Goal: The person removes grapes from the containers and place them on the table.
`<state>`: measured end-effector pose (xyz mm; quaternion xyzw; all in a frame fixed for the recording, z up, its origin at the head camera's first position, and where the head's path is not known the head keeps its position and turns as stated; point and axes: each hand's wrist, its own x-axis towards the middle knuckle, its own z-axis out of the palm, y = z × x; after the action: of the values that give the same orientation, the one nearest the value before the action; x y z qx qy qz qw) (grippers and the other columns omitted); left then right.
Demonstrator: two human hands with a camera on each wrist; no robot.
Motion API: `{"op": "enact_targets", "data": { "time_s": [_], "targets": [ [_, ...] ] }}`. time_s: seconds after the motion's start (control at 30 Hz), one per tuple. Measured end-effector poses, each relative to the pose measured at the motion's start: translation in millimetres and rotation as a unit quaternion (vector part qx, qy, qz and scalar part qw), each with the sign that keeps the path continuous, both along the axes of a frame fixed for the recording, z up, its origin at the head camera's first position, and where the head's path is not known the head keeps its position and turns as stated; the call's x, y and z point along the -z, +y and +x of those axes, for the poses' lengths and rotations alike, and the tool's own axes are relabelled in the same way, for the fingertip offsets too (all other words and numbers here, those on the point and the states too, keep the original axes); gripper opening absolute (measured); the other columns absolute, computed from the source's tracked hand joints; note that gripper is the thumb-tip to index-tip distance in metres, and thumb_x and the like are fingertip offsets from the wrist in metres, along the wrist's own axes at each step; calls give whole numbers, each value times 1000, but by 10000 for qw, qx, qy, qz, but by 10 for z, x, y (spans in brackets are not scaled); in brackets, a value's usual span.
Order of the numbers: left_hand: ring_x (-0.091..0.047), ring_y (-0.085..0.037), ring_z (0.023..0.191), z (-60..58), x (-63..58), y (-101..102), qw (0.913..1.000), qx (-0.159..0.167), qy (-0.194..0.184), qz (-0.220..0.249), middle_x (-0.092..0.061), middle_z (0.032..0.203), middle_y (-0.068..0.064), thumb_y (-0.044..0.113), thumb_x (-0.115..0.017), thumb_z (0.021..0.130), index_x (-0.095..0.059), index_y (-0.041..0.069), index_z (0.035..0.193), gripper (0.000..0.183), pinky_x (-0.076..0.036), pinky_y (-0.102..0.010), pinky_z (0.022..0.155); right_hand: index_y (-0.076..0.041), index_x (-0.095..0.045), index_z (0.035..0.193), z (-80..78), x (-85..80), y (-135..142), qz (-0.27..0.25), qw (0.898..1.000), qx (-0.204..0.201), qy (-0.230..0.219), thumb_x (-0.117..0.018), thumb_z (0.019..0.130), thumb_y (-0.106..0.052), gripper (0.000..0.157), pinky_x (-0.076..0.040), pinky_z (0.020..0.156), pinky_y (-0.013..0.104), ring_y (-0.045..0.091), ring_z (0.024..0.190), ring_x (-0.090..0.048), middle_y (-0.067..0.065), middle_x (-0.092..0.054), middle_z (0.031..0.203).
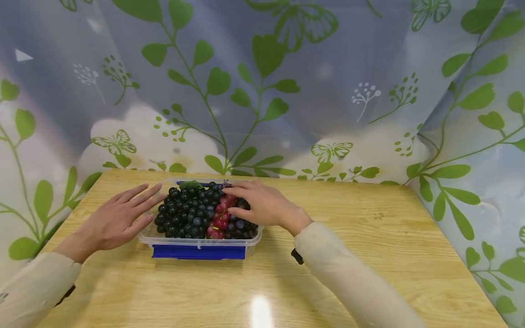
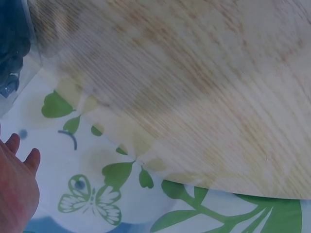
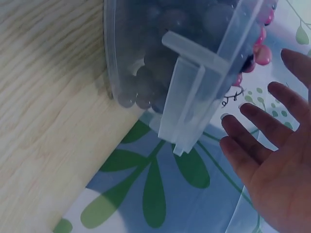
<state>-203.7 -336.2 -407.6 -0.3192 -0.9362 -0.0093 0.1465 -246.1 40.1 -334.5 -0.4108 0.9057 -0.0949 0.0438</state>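
A clear plastic container (image 1: 254,238) with a blue front latch (image 1: 198,252) stands on the table, heaped with fruit. Dark grapes (image 1: 186,212) fill its left part, and more dark ones lie at the right end. Between them runs a band of red grapes (image 1: 221,218). My left hand (image 1: 123,216) is at the container's left side, fingers straight, tips near the dark grapes. Over the right part reaches my right hand (image 1: 264,205), palm down, fingers relaxed above the grapes. The right wrist view shows those fingers (image 3: 243,150) spread, holding nothing, beside the container's clear side latch (image 3: 182,102).
The wooden table (image 1: 361,237) extends to both sides of the container. Behind it hangs a cloth (image 1: 328,105) printed with leaves and butterflies. A green leaf (image 1: 190,185) lies at the container's back edge.
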Motion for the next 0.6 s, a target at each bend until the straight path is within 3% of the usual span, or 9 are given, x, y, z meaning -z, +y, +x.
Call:
{"op": "enact_targets", "data": {
  "time_s": [0.33,0.6],
  "targets": [
    [-27,-33,138,-15,11,13,9998,82,172,32,-26,155,-4,35,-48,99,-38,16,148,54,-9,-38,115,-29,-39,147,25,29,-135,251,9994,-121,201,-47,97,-50,55,-27,110,43,25,138,-30,4,-34,151],
    [-28,-34,137,3,34,23,9998,70,100,140,-26,155,-5,32,-47,99,-37,16,149,53,-10,-38,115,-30,-49,141,52,66,-205,412,9981,-114,444,-50,97,-48,48,-36,104,39,22,127,-42,2,-44,142]
  ]
}}
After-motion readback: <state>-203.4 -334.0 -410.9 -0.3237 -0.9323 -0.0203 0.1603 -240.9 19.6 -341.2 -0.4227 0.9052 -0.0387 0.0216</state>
